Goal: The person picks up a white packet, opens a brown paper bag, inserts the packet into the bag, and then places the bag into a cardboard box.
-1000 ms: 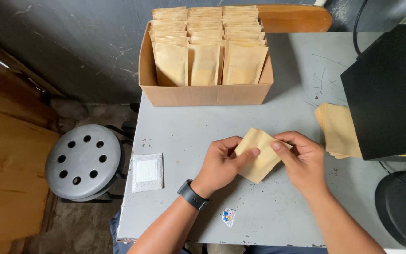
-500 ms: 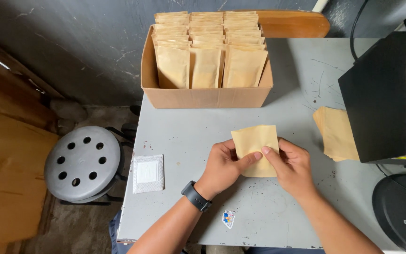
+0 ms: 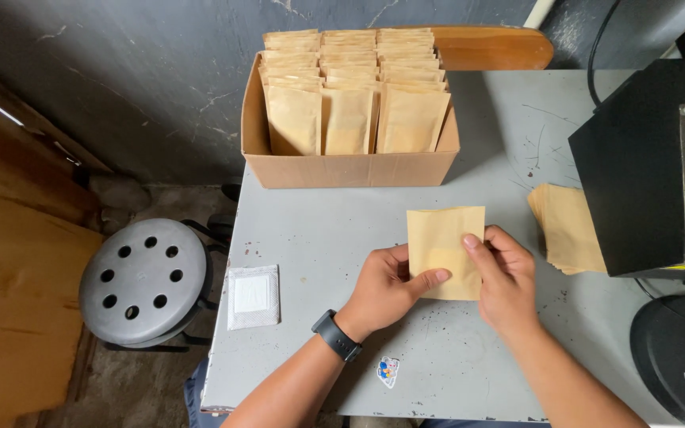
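I hold a brown paper pouch (image 3: pixel 444 247) upright in the middle of the frame, above the grey table (image 3: pixel 319 238). My left hand (image 3: pixel 382 289) pinches its lower left edge, thumb in front. My right hand (image 3: pixel 505 277) grips the right edge. In the upper middle stands a cardboard box (image 3: pixel 342 168) full of pouches.

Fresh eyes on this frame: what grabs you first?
The kraft paper pouch held upright at table centre, pinched between the left hand and the right hand. Behind it, a cardboard box packed with rows of similar pouches; at right, a loose pouch stack lies beside a black machine.
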